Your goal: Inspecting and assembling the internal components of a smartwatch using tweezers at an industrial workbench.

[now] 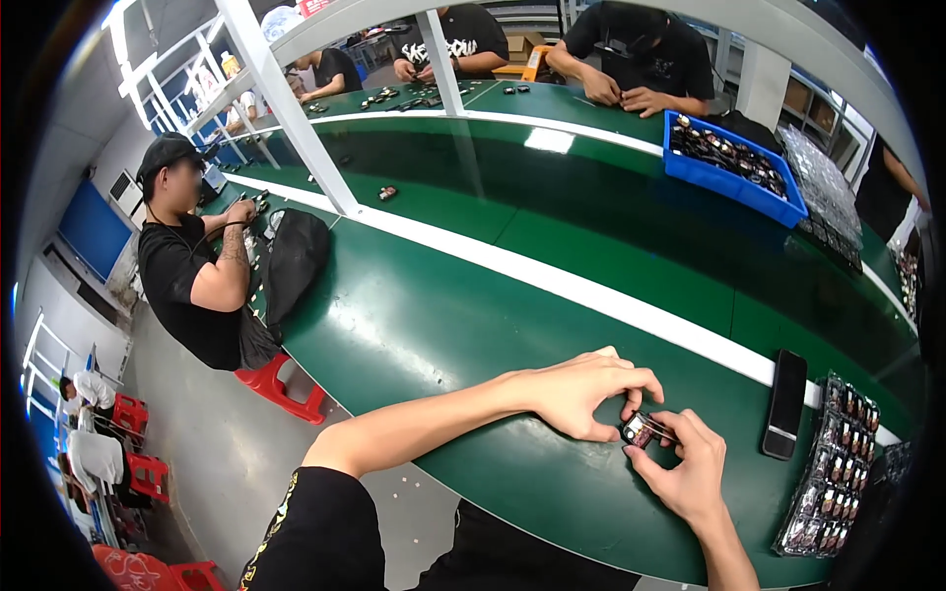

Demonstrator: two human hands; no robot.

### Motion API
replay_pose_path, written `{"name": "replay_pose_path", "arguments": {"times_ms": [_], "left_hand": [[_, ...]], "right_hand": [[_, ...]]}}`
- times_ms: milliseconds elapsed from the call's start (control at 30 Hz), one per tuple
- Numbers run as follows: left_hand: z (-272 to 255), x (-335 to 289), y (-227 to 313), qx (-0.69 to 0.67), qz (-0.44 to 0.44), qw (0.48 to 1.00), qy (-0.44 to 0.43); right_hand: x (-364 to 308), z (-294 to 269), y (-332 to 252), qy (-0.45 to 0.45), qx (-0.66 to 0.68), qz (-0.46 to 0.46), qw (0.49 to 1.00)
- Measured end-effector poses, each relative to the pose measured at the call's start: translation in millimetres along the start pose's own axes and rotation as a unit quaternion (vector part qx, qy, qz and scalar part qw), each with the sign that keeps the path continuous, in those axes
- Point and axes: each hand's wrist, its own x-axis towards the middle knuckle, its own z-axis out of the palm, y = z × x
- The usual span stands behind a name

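Observation:
Between my two hands, just above the green bench, is a small black electronic module (pixel 641 430) with a pale, board-like face. My left hand (pixel 581 394) reaches in from the left, its thumb and a curled finger closed at the module's left edge. From the right, my right hand (pixel 690 463) pinches it between thumb and fingers. Thin light lines show beside the right fingers; whether they are wires or a tool, I cannot tell. The fingers partly cover the module.
A black phone (pixel 784 404) lies right of my hands, beside a clear tray (pixel 830 473) of similar modules. Across the white divider strip stands a blue bin (pixel 734 177) full of dark parts. A white post (pixel 286 108) rises at left. A co-worker (pixel 192 246) sits near a black bag (pixel 298 261).

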Motion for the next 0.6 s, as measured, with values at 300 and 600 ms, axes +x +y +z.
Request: {"name": "replay_pose_path", "arguments": {"times_ms": [300, 600], "left_hand": [[-7.3, -0.8, 0.0, -0.043, -0.023, 0.999, -0.017], [-121.9, -50.6, -117.7, 0.335, -0.167, 0.862, 0.342]], "right_hand": [[0.0, 1.9, 5.6, -0.003, 0.014, -0.012, 1.000], [-53.9, -37.2, -1.9, 0.030, -0.036, -0.022, 0.999]]}}
